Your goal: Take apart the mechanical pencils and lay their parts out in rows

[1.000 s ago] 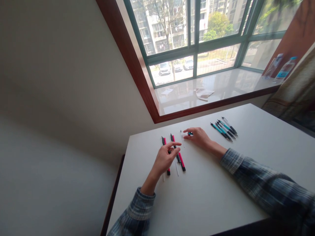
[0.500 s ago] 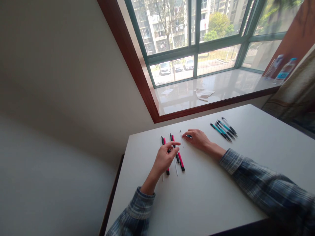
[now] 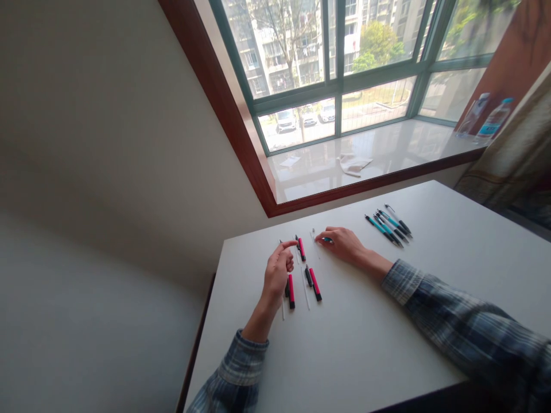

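Observation:
My left hand [image 3: 276, 271] is over the left group of pen parts, its index finger stretched out and its other fingers curled. That fingertip is at a small black pen part beside a short red-and-black pen barrel [image 3: 302, 250]; contact is unclear. Below lie another red-and-black barrel [image 3: 315, 284], a black pen part [image 3: 308, 276] and a thin white refill [image 3: 305, 288]. Partly behind the left hand is a further red-and-black barrel [image 3: 291, 291]. My right hand [image 3: 343, 245] rests on the table, fingers closed on a teal pen part [image 3: 328, 240]. Close to its fingertips lies a thin clear refill [image 3: 315, 243].
Several teal, black and white pens [image 3: 390, 225] lie together on the white table [image 3: 365, 321] to the right. Beyond the table is a windowsill [image 3: 310, 178] with a crumpled cloth [image 3: 355, 165] and two plastic bottles [image 3: 494, 120]. A wall stands at left.
My left hand has drawn slightly left, uncovering the upper red-and-black barrel; its fingers have curled apart from the index. My right hand stays nearly in place with the teal part. The view has shifted slightly.

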### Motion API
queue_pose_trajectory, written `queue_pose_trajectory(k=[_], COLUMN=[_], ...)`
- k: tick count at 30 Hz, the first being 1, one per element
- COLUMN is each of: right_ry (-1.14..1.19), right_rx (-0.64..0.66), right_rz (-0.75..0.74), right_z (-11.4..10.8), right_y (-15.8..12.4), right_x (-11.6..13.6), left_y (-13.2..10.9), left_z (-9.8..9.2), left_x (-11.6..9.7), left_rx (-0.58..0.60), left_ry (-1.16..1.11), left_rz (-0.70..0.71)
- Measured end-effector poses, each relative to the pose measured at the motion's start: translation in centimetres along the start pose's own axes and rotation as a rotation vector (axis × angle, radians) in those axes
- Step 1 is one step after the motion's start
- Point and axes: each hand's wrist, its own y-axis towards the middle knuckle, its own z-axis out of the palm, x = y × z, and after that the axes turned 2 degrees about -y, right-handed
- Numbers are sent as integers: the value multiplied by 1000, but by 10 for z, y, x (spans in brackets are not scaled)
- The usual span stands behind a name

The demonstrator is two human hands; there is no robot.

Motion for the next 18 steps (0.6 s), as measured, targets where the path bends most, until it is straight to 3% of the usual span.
queue_pose_trajectory(k=[5, 10, 18], right_ry=[19, 76, 270], right_rx=[-14, -43, -157], right_rz=[9, 10, -67], right_z=[1, 4, 2], right_y=[0, -1, -3], right_x=[-1, -5, -4], left_y=[1, 2, 2], left_z=[0, -1, -1], left_x=[-2, 0, 4], left_rx=[-59, -105, 16], left_ry=[-180, -210, -121], left_rz=[-5, 25, 47])
